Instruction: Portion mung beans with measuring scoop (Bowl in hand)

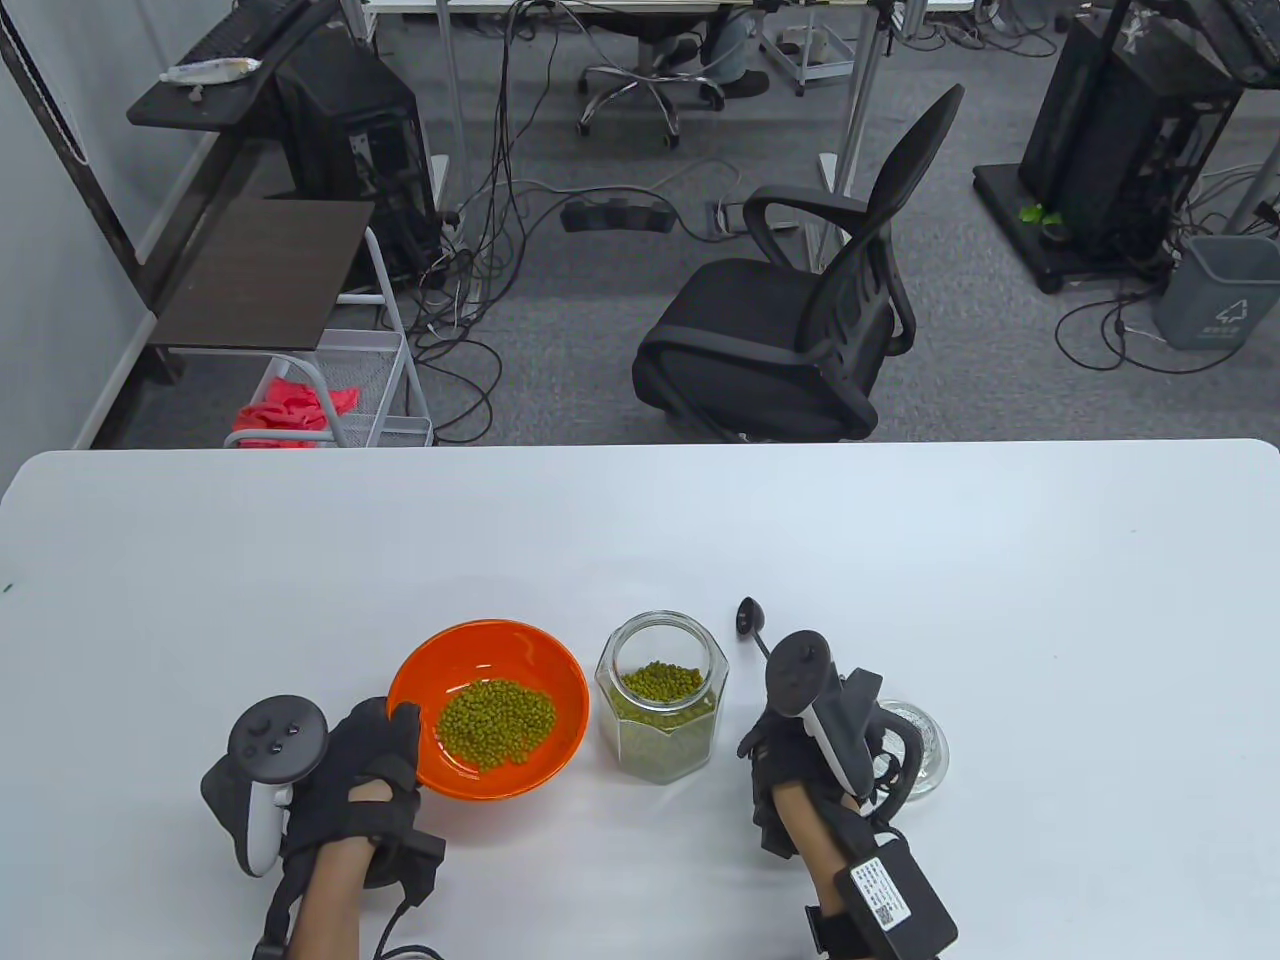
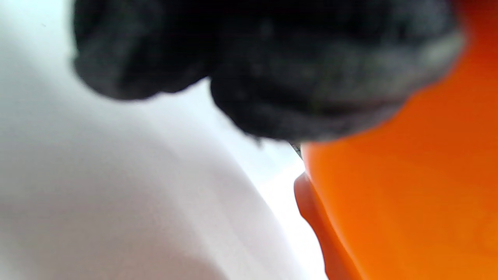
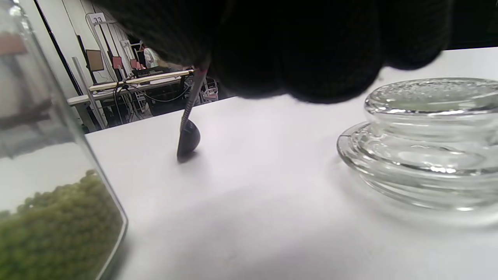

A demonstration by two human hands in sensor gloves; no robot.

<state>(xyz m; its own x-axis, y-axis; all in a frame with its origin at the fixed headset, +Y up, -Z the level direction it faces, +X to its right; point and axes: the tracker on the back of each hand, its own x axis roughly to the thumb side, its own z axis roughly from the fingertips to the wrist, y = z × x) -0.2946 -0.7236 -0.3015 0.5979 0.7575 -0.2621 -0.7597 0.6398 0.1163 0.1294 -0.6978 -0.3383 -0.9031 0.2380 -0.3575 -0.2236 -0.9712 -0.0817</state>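
An orange bowl [image 1: 520, 660] with a heap of mung beans [image 1: 496, 723] sits on the white table. My left hand [image 1: 375, 765] grips its left rim, thumb over the edge; the bowl's orange wall [image 2: 408, 202] fills the left wrist view under my gloved fingers [image 2: 272, 70]. An open glass jar [image 1: 660, 712] part full of mung beans stands right of the bowl and shows in the right wrist view [image 3: 58, 229]. My right hand [image 1: 790, 735] holds the handle of a black measuring scoop [image 1: 750, 618], whose cup [image 3: 188, 140] touches the table.
The jar's glass lid [image 1: 925, 745] lies on the table right of my right hand, close to it in the right wrist view [image 3: 424, 144]. A black office chair [image 1: 790, 330] stands beyond the table's far edge.
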